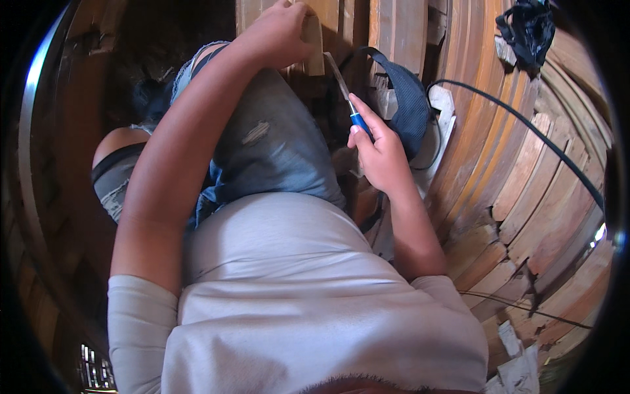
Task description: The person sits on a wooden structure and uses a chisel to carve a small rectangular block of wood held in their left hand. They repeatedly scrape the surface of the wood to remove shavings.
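A seated person's left hand [282, 33] grips a small wooden block [314, 46] at the far side, while the right hand [377, 154] closes on a blue-handled chisel [348, 98], blade aimed at the block. Progress on the wood cannot be judged; stacked planks [525, 177] lie right.

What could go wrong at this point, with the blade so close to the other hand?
1. The right hand drives a blue-handled chisel toward the wood block that the left hand grips; a slip could likely cut those fingers.
2. The block is held only by hand above the knee, so it may twist.
3. The black cable beside the right arm could snag.
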`<state>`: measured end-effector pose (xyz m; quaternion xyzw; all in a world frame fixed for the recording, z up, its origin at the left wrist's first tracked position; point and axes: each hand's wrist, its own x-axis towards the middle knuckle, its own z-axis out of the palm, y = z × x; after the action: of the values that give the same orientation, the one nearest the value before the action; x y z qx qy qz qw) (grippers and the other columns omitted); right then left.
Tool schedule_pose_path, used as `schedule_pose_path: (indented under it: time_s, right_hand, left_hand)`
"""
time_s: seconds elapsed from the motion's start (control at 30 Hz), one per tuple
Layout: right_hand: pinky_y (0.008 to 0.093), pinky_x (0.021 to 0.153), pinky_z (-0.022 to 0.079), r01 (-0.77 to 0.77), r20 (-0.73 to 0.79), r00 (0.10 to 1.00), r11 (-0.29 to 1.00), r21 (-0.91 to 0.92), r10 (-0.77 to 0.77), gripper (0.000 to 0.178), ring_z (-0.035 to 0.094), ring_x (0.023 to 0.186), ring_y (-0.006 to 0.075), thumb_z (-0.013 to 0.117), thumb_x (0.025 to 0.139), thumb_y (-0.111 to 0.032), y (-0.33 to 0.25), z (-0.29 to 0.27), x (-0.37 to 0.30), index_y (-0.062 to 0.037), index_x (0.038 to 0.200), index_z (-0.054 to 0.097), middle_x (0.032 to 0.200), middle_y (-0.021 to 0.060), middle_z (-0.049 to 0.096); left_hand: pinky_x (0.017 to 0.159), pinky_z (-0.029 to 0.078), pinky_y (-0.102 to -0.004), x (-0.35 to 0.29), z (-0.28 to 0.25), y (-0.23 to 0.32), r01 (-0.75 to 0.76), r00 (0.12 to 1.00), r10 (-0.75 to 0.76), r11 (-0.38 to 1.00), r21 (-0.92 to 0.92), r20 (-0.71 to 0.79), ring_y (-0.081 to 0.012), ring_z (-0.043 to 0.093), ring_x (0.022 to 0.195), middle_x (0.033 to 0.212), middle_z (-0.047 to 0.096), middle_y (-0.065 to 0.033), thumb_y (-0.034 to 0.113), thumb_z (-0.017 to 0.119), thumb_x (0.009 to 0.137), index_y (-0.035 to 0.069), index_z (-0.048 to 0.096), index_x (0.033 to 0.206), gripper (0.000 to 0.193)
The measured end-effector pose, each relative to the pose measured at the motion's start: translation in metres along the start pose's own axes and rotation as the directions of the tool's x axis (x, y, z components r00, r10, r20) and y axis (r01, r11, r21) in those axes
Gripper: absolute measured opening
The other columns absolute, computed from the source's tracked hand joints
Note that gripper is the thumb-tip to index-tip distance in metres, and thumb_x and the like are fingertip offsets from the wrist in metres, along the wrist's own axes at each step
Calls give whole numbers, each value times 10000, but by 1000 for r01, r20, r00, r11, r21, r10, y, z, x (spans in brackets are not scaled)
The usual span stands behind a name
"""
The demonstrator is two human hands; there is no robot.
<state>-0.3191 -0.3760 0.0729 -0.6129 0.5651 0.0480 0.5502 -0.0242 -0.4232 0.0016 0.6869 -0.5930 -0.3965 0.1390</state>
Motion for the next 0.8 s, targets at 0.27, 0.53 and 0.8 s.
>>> schedule_pose_path:
  time_s: [0.27,0.53,0.8]
  right_hand:
    - [492,1030,570,154,-51,987,988,6,-153,526,727,1229,489,643,1107,-136,11,16,3,-140,1631,591,1303,307,753]
    - [391,814,580,198,-118,975,978,70,-189,529,688,756,288,639,1116,-114,14,-8,-1,-176,1639,600,895,130,745]
    - [317,751,544,-10,139,990,970,241,-24,522,584,717,103,592,1152,-166,7,-15,-13,-205,1673,582,821,25,670]
  left_hand:
    - [1108,584,-458,5,17,-40,57,998,-58,998,-29,-31,-393,691,1373,1429,694,-259,271,962,866,-25,544,1528,838]
    - [1029,602,-476,-50,16,11,-45,908,107,986,160,-406,-408,737,1175,1256,720,-220,270,965,818,20,721,1300,595]
    - [1091,566,-470,-88,23,30,-129,974,180,941,312,-138,-380,752,1172,1253,790,-180,329,906,892,42,786,1276,494]
